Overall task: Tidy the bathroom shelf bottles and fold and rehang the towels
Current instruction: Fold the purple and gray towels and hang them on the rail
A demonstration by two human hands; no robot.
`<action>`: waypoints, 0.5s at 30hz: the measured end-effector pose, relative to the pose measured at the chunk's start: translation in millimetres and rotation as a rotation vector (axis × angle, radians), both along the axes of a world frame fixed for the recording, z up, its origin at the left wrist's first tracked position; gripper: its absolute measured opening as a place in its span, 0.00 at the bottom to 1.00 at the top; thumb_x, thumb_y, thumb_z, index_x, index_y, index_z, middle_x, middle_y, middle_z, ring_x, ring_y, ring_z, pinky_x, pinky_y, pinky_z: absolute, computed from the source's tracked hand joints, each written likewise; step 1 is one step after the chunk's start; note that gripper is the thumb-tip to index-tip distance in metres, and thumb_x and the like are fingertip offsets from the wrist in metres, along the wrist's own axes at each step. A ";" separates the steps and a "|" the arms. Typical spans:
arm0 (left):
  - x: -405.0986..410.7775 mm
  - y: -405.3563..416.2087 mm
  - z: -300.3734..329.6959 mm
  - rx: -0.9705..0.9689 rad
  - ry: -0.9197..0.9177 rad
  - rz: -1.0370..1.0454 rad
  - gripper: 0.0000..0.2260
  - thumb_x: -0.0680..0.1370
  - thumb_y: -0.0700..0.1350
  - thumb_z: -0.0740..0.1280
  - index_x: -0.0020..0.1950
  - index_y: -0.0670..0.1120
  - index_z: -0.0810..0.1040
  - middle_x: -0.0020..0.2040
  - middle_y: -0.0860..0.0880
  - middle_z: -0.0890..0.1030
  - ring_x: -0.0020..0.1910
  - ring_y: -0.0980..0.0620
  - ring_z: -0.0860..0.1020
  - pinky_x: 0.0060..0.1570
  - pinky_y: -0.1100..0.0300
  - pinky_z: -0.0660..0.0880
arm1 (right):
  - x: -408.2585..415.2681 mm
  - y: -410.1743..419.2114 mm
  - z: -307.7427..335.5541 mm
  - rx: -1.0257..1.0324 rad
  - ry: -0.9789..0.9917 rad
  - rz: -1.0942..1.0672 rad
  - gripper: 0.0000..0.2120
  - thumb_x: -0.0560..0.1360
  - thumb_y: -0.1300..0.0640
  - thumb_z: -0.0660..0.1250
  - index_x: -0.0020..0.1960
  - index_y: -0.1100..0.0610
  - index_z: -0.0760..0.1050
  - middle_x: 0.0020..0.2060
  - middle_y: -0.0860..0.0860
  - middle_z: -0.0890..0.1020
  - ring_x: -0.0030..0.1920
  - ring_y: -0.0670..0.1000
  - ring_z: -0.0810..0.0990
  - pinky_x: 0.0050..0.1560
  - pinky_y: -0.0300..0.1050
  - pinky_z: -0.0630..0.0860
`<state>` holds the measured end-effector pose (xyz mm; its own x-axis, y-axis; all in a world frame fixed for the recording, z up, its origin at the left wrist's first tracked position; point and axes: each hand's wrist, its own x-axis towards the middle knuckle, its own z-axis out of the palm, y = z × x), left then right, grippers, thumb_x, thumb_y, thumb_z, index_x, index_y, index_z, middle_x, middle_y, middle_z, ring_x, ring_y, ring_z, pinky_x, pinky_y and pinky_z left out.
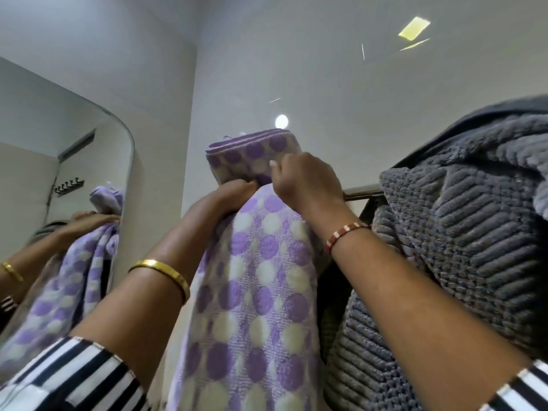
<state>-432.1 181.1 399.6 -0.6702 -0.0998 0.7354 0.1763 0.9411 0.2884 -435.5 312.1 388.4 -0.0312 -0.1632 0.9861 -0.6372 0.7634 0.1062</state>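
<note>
My left hand [228, 197] grips the purple-and-white polka-dot towel [255, 292] from below, fingers curled into the fabric where it bends over the chrome towel rail [360, 193]. My right hand [305, 179] pinches the towel's folded top edge, thumb and fingers closed on the cloth above the rail. The towel's long part hangs down between my forearms. Just right of it, a grey ribbed towel [462, 232] is draped over the same rail. A wall mirror [74, 161] at left reflects my arms and the dotted towel. I can read no label or writing anywhere.
</note>
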 end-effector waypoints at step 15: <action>52.5 40.0 -66.1 0.027 0.383 -0.108 0.20 0.77 0.54 0.59 0.68 0.53 0.68 0.63 0.47 0.77 0.63 0.47 0.73 0.58 0.61 0.66 | -1.9 29.9 -110.5 -0.490 -0.221 0.594 0.16 0.69 0.70 0.61 0.55 0.63 0.76 0.50 0.60 0.81 0.53 0.57 0.79 0.54 0.41 0.73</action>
<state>-379.6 221.1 333.5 -0.3559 -0.0660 0.9322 0.3737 0.9042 0.2067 -437.3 342.0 277.9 -0.2781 0.2363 0.9310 -0.9188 0.2173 -0.3296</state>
